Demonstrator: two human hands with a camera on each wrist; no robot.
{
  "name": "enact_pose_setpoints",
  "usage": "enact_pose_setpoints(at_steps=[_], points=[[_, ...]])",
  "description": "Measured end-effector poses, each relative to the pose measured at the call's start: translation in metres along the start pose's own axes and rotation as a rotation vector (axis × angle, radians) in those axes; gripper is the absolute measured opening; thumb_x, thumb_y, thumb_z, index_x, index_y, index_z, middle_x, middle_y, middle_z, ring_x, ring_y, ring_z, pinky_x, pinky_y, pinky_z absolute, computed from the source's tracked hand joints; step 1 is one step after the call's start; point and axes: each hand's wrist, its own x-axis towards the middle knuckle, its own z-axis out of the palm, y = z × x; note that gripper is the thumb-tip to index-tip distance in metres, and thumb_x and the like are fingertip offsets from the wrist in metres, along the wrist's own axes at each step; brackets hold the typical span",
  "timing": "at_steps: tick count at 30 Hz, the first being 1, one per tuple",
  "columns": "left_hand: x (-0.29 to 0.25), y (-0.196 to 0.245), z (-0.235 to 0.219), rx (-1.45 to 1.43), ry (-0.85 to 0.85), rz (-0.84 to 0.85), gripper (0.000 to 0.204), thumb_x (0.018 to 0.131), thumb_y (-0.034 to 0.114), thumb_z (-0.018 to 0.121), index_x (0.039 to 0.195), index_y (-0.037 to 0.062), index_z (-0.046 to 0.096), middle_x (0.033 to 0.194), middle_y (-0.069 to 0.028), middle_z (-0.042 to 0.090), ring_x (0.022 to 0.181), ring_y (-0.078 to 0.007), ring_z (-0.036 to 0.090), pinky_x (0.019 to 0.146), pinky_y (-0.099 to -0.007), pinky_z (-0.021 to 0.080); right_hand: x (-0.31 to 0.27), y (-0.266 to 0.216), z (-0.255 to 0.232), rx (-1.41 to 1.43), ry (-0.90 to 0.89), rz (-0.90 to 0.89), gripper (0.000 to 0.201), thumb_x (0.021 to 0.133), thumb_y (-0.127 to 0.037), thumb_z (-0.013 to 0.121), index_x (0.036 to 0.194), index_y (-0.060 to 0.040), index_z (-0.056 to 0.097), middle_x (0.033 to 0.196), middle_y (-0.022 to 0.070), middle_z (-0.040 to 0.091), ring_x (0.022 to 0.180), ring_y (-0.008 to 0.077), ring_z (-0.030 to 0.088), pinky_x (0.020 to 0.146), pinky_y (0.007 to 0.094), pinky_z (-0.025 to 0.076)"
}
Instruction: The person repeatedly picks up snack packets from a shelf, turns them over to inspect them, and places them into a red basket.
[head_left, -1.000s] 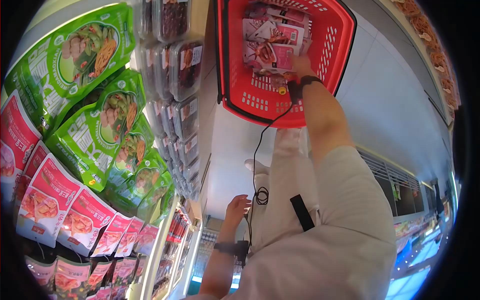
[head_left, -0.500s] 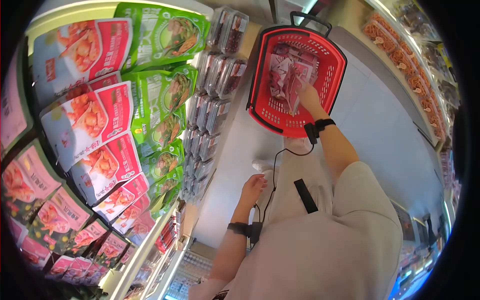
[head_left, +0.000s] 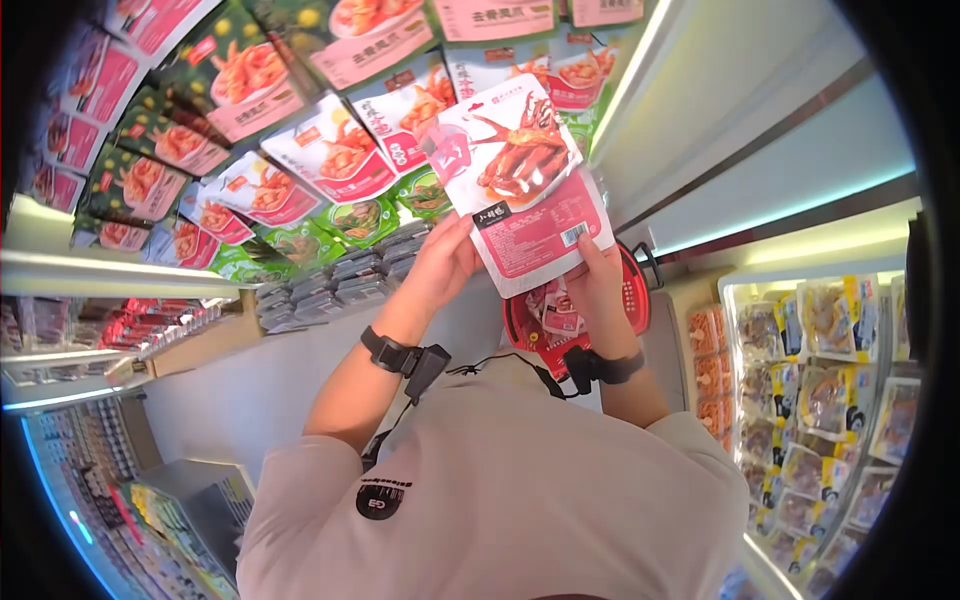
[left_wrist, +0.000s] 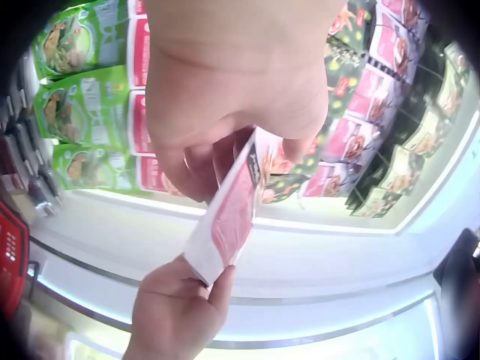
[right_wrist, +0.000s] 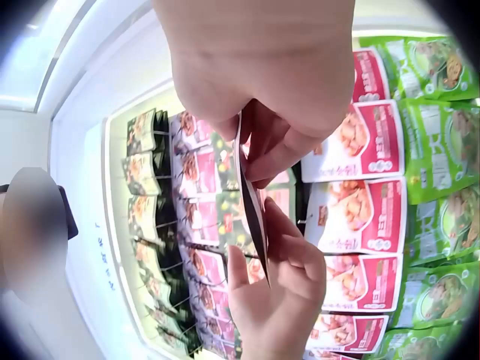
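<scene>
Both hands hold up a pink-and-white food pouch [head_left: 545, 225] with a picture of cooked, glazed meat and a barcode. At its lower left edge, my left hand [head_left: 445, 262] pinches it between thumb and fingers. My right hand [head_left: 600, 290] grips the lower right corner, thumb on the printed face near the barcode. Seen edge-on, the pouch [left_wrist: 232, 214] spans the two hands in the left wrist view. The right wrist view shows the left hand [right_wrist: 281, 300] at the far end of the thin pouch. Beneath the right hand, similar pink packs [head_left: 555, 308] lie in a red basket [head_left: 637, 300].
Hanging pouches, pink-and-white [head_left: 330, 155] and green [head_left: 357, 220], fill the rack ahead. Stacked clear boxes [head_left: 360, 280] sit below them. A lit shelf of packaged food [head_left: 825, 390] stands on the right. A black cable [head_left: 490, 365] runs near the wrists.
The right hand has come up out of the basket with a pouch. My left hand, earlier free at the side, now holds it too. The view has turned toward the rack.
</scene>
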Motion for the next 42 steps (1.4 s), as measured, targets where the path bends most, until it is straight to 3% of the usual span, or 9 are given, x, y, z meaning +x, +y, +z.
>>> enact_pose_setpoints(at_steps=[8, 19, 22, 23, 25, 26, 37, 40, 42], points=[[-0.119, 0.142, -0.024, 0.049, 0.069, 0.385, 0.036, 0.09, 0.009, 0.051, 0.123, -0.0035, 0.043, 0.119, -0.0122, 0.054, 0.104, -0.0195, 0.056, 0.087, -0.0337, 0.047, -0.03, 0.072, 0.147, -0.283, -0.398, 0.063, 0.028, 0.088, -0.009, 0.054, 0.113, 0.0012, 0.047, 0.102, 0.0118, 0.06, 0.084, 0.0194, 0.062, 0.064, 0.0302, 0.055], [-0.275, 0.235, -0.111, 0.115, 0.143, 0.637, 0.034, 0.089, 0.009, 0.053, 0.12, -0.0036, 0.046, 0.116, -0.0107, 0.056, 0.1, -0.0167, 0.057, 0.085, -0.0312, 0.047, -0.094, 0.187, 0.281, -0.454, -0.627, -0.042, 0.04, 0.085, -0.01, 0.058, 0.121, -0.0011, 0.042, 0.111, 0.0112, 0.055, 0.097, 0.018, 0.056, 0.072, 0.0302, 0.052], [-0.303, 0.253, -0.129, 0.071, 0.232, 0.685, 0.034, 0.089, 0.009, 0.051, 0.121, -0.0032, 0.044, 0.115, -0.0116, 0.056, 0.1, -0.0183, 0.058, 0.083, -0.0322, 0.049, -0.099, 0.214, 0.316, -0.842, -0.428, -0.713, 0.07, 0.073, -0.013, 0.071, 0.13, -0.0047, 0.03, 0.134, 0.016, 0.034, 0.123, 0.0274, 0.036, 0.094, 0.0409, 0.038], [-0.316, 0.258, -0.133, 0.035, 0.284, 0.706, 0.034, 0.089, 0.01, 0.051, 0.12, -0.003, 0.045, 0.114, -0.0114, 0.057, 0.1, -0.0183, 0.059, 0.083, -0.0322, 0.049, -0.102, 0.222, 0.323, -0.834, -0.452, -0.72, 0.07, 0.073, -0.013, 0.071, 0.13, -0.0047, 0.03, 0.134, 0.016, 0.034, 0.123, 0.0274, 0.036, 0.094, 0.0409, 0.038], [-0.332, 0.261, -0.145, 0.019, 0.276, 0.77, 0.034, 0.09, 0.011, 0.052, 0.12, -0.0024, 0.045, 0.114, -0.011, 0.057, 0.099, -0.018, 0.059, 0.083, -0.0322, 0.049, -0.104, 0.238, 0.336, -1.265, -0.674, -1.432, 0.077, 0.066, -0.018, 0.077, 0.128, -0.0068, 0.032, 0.134, 0.0188, 0.034, 0.123, 0.036, 0.036, 0.097, 0.0475, 0.034], [-0.339, 0.26, -0.149, 0.007, 0.305, 0.805, 0.033, 0.09, 0.011, 0.051, 0.12, -0.0021, 0.046, 0.115, -0.0098, 0.057, 0.1, -0.0165, 0.057, 0.085, -0.0311, 0.047, -0.103, 0.252, 0.34, -1.267, -0.738, -1.477, 0.083, 0.06, -0.022, 0.081, 0.127, -0.008, 0.035, 0.134, 0.0214, 0.033, 0.123, 0.0416, 0.035, 0.099, 0.0513, 0.03], [-0.379, 0.265, -0.131, 0.788, 0.369, 1.077, 0.055, 0.091, 0.014, 0.049, 0.136, -0.0054, 0.024, 0.133, -0.0178, 0.039, 0.123, -0.0252, 0.04, 0.101, -0.0345, 0.032, -0.1, 0.337, 0.422, -0.974, -0.695, -1.318, 0.051, 0.072, -0.009, 0.069, 0.118, 0.0005, 0.048, 0.125, 0.0231, 0.046, 0.114, 0.0374, 0.048, 0.096, 0.0432, 0.039], [-0.391, 0.281, -0.133, 1.106, 0.399, 1.032, 0.068, 0.082, 0.009, 0.057, 0.138, -0.0042, 0.021, 0.138, -0.021, 0.032, 0.13, -0.0289, 0.033, 0.105, -0.0365, 0.026, -0.091, 0.353, 0.427, -0.807, -0.679, -0.701, 0.032, 0.083, -0.001, 0.057, 0.114, 0.0026, 0.051, 0.11, 0.0159, 0.057, 0.1, 0.0213, 0.057, 0.087, 0.0297, 0.043], [-0.398, 0.292, -0.138, 1.244, 0.416, 0.972, 0.073, 0.078, 0.003, 0.059, 0.139, -0.0027, 0.02, 0.14, -0.0201, 0.032, 0.131, -0.0281, 0.032, 0.106, -0.0367, 0.024, -0.074, 0.358, 0.443, -0.608, -0.61, -0.623, 0.029, 0.085, -0.002, 0.055, 0.113, 0.0023, 0.051, 0.108, 0.0126, 0.057, 0.098, 0.0183, 0.056, 0.085, 0.0285, 0.043]])
